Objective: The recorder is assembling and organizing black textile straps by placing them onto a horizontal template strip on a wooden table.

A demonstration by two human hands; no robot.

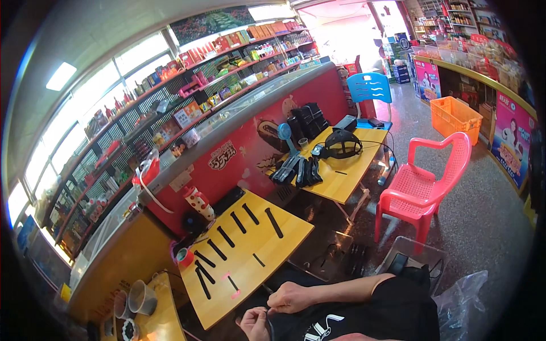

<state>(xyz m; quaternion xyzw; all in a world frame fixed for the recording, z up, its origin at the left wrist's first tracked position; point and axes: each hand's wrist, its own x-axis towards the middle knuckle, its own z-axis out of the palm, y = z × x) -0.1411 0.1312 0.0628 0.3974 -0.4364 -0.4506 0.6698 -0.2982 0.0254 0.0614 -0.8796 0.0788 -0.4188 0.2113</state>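
Close together in front of my black shirt are my two hands, both with fingers closed in a pinch. My right hand [290,297] is the upper one, and my left hand [254,323] sits just below and left of it. A thin dark strip [270,327] shows between them; its full shape is hidden by the fingers. Beyond them stands a yellow wooden table [267,284] with several flat black strips [225,236] laid in a row. A shorter black strip [259,260] and a small dark piece with pink ends [233,283] lie nearer me.
A roll of tape [184,257] and a spotted bottle [199,203] stand by the table's far edge. A second yellow table [335,187] holds a headgear [343,144], a blue fan [285,133] and black gear. Right are a pink chair [421,187] and an orange crate [455,118].
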